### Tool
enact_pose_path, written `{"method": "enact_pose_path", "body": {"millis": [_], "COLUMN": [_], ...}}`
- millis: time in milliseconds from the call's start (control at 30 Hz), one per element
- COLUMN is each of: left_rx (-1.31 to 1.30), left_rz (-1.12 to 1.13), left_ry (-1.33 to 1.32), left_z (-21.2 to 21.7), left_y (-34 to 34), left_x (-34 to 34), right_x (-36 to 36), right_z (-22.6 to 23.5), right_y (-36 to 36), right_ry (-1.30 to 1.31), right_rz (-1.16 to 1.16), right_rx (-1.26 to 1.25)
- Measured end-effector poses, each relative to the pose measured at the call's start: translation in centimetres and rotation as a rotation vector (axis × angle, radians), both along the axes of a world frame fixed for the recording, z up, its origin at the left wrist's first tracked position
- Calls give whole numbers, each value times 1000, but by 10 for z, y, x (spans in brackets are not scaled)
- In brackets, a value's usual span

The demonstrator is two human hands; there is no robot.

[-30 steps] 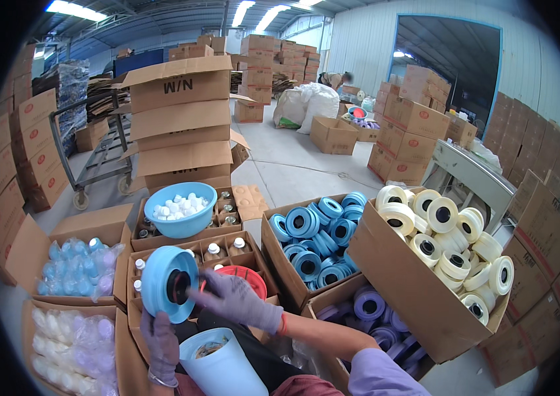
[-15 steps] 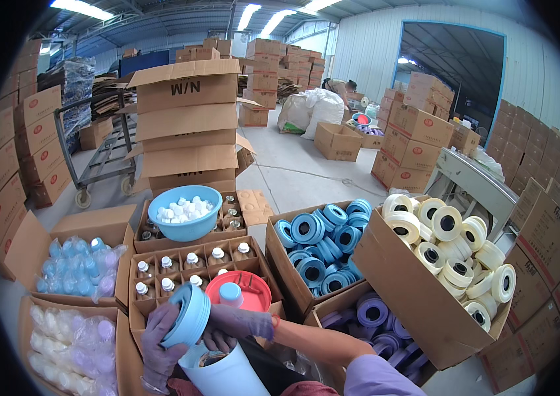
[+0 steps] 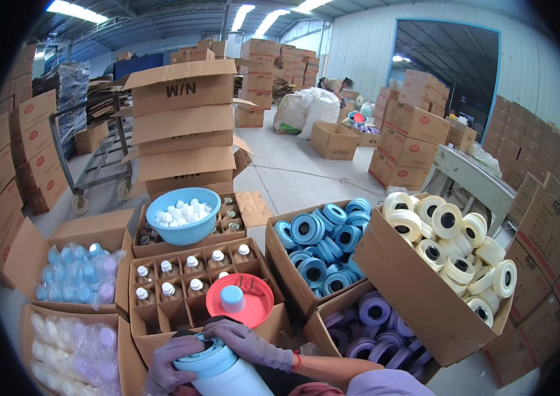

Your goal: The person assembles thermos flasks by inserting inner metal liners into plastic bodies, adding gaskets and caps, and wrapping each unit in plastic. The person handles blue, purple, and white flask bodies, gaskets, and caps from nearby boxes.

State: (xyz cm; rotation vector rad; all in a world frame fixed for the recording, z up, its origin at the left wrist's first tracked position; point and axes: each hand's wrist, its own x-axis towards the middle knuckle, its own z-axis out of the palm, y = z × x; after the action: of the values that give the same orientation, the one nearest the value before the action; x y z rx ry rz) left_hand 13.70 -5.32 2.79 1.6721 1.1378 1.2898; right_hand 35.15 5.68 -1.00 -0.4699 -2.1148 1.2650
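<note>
Left hand (image 3: 169, 368) is curling its fingers onto the rim of the blue ring (image 3: 208, 362), which is sitting atop the light-blue cylinder (image 3: 235, 383) near the red basin (image 3: 261, 305), while right hand (image 3: 253, 344) is draping bent fingers over it, pinch unclear.

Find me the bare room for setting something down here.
Open floor shows between the stacked open cartons and the brown carton farther back. Nearer, front compartments of the bottle carton, left of the red basin, look empty. Crowded: around the left hand, right hand and blue container, beside the purple-ring carton.
</note>
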Motion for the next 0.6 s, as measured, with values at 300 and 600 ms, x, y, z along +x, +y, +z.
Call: {"method": "enact_pose_path", "body": {"millis": [300, 600], "left_rx": [33, 160], "left_rz": [-59, 381], "left_ry": [72, 335], "left_z": [-9, -1], "left_y": [-1, -27], "left_x": [0, 50], "right_x": [4, -2], "right_z": [2, -28], "right_y": [-21, 10], "right_ry": [29, 113], "right_rz": [-95, 241], "right_rx": [-158, -468]}}
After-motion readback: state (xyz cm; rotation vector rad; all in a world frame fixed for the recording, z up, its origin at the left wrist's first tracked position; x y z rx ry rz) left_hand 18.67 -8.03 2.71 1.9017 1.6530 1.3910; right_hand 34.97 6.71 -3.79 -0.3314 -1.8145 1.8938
